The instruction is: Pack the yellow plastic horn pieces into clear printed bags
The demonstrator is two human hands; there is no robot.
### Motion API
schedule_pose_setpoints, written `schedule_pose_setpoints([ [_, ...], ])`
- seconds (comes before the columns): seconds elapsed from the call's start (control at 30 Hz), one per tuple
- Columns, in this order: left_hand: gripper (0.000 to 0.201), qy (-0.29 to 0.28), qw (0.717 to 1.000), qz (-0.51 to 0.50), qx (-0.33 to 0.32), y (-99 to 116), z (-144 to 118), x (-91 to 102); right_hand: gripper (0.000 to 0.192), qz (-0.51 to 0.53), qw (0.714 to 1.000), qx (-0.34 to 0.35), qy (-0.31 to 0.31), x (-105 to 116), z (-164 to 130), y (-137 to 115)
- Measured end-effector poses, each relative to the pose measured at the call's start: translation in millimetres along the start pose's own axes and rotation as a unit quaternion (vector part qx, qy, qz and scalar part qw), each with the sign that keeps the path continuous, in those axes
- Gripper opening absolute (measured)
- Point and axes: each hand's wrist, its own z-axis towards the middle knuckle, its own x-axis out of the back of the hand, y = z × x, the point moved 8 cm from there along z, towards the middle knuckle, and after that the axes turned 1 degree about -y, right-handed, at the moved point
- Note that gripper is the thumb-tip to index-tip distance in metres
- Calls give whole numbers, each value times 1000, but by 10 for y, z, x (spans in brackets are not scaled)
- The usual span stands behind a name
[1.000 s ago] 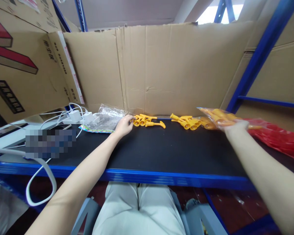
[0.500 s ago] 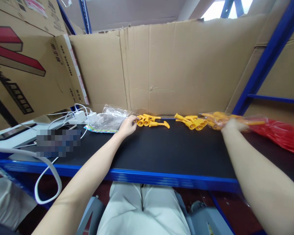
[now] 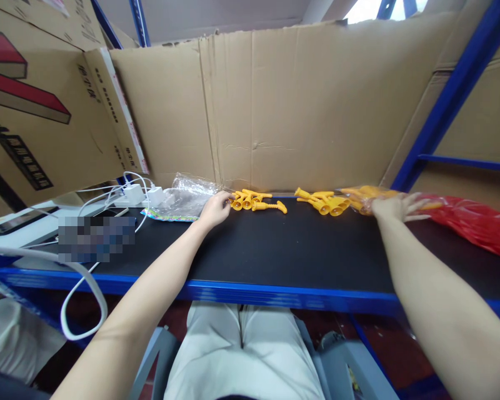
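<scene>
A: Head view, item one, what is hidden or unclear?
B: Left hand (image 3: 214, 209): fingers curled together at the near end of a small heap of yellow plastic pieces (image 3: 252, 201); whether they pinch a piece cannot be told, the fingertips being turned away. Right hand (image 3: 394, 206): fingers spread apart, laid flat on a clear bag of yellow pieces (image 3: 364, 196); the bag's contents blur into one mass. A patch at the left of the counter (image 3: 300, 250) is pixelated.

A: Item two, orientation?
B: The left heap lies at the counter's far edge against the cardboard wall (image 3: 300, 111). Its longest piece runs left to right, flared end leftward, hooked end right. A second loose heap (image 3: 323, 201) sits between the two hands, cones pointing rightward and toward the viewer.

A: Item three, appearance?
B: Small, glossy, orange-yellow, each with a thin stem and a funnel mouth. Adjacent: crumpled clear bag (image 3: 183, 194) left of the left hand; red plastic bag (image 3: 479, 225) far right; white chargers (image 3: 144, 194).
</scene>
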Motion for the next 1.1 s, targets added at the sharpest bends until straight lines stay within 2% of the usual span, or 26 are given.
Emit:
schedule_pose_setpoints([
  [0.07, 28, 1, 1000, 2, -3, 1, 3, 4, 62, -129, 990, 52, -23, -70, 27, -25],
  [0.13, 28, 2, 1000, 4, -3, -3, 7, 10, 64, -192, 979, 57, -34, -114, 68, 11],
  [0.27, 26, -1, 1000, 6, 3, -25, 13, 14, 63, -179, 981, 70, -36, -125, 104, 4],
  [0.43, 28, -18, 999, 19, 31, -41, 15, 16, 56, -126, 986, 105, -29, -112, 65, -150],
  [0.5, 30, -28, 996, 47, 65, -64, 4, 27, 54, -121, 983, 134, -33, -134, 21, -265],
  [0.6, 38, -44, 979, 127, 157, -172, -53, 79, 51, -124, 968, 215, -29, -182, -100, -499],
  [0.73, 53, -105, 913, 238, 314, -456, -232, 162, 46, -89, 933, 345, -45, -287, -368, -812],
  [0.83, 58, -169, 863, 244, 408, -688, -392, 182, 44, -44, 894, 438, -82, -380, -645, -1006],
  [0.93, 53, -209, 849, 218, 433, -806, -451, 169, 41, -14, 849, 516, -116, -462, -973, -1156],
  [1.1, 46, -204, 852, 232, 422, -856, -426, 196, 38, -14, 775, 604, -186, -651, -1578, -1262],
])
